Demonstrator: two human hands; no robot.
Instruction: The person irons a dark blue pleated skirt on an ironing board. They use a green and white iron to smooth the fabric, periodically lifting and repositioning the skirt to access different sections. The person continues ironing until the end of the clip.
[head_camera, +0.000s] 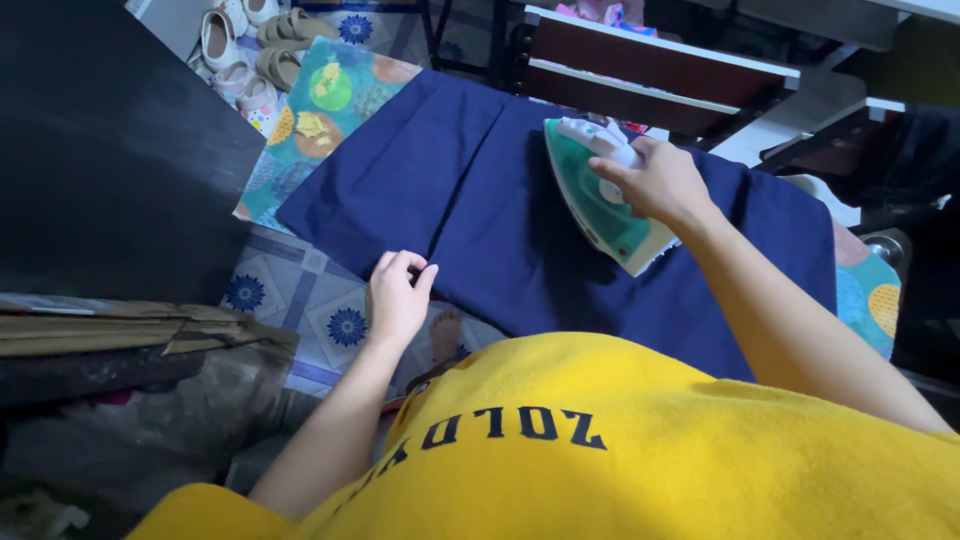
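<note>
A dark blue cloth (470, 190) lies spread over an ironing board with a colourful patterned cover (320, 110). My right hand (660, 180) grips the handle of a green and white iron (600, 200), which rests flat on the cloth right of its middle fold. My left hand (398, 295) pinches the near edge of the cloth at the fold, fingers curled together on the fabric.
Several pairs of sandals and shoes (250, 45) sit on the tiled floor beyond the board. A dark panel (110, 150) stands on the left, with flattened cardboard (110, 330) below it. Brown shelves (650, 80) rise behind the board. My bare foot (447, 335) shows under the board's edge.
</note>
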